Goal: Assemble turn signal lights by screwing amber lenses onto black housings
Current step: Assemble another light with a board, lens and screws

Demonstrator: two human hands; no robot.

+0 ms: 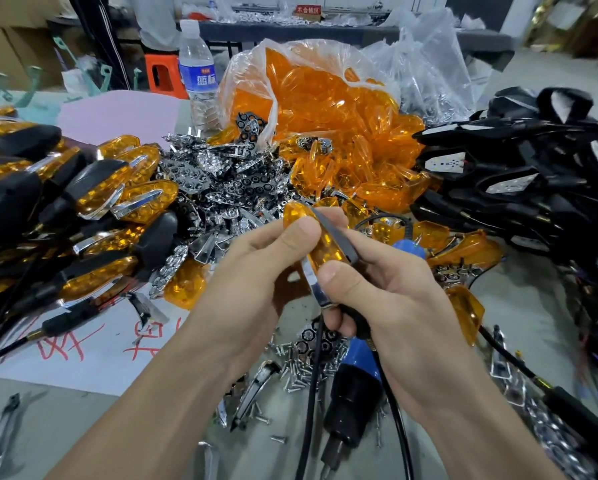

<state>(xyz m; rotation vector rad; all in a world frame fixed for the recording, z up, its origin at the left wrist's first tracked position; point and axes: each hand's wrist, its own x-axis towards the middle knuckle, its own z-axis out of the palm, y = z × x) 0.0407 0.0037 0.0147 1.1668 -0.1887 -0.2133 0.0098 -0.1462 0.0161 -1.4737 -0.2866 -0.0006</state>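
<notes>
Both hands hold one turn signal light above the table's middle: an amber lens on a black housing with a chrome strip along its lower edge. My left hand grips its upper end, thumb on the amber lens. My right hand grips the lower end and the black stem, thumb beside the chrome strip. A black cable hangs down from the light. A blue and black electric screwdriver lies on the table under my right hand.
Finished lights are piled at the left, black housings at the right. A plastic bag of amber lenses stands behind, chrome reflectors in front of it. Loose screws lie near the screwdriver. A water bottle stands at the back.
</notes>
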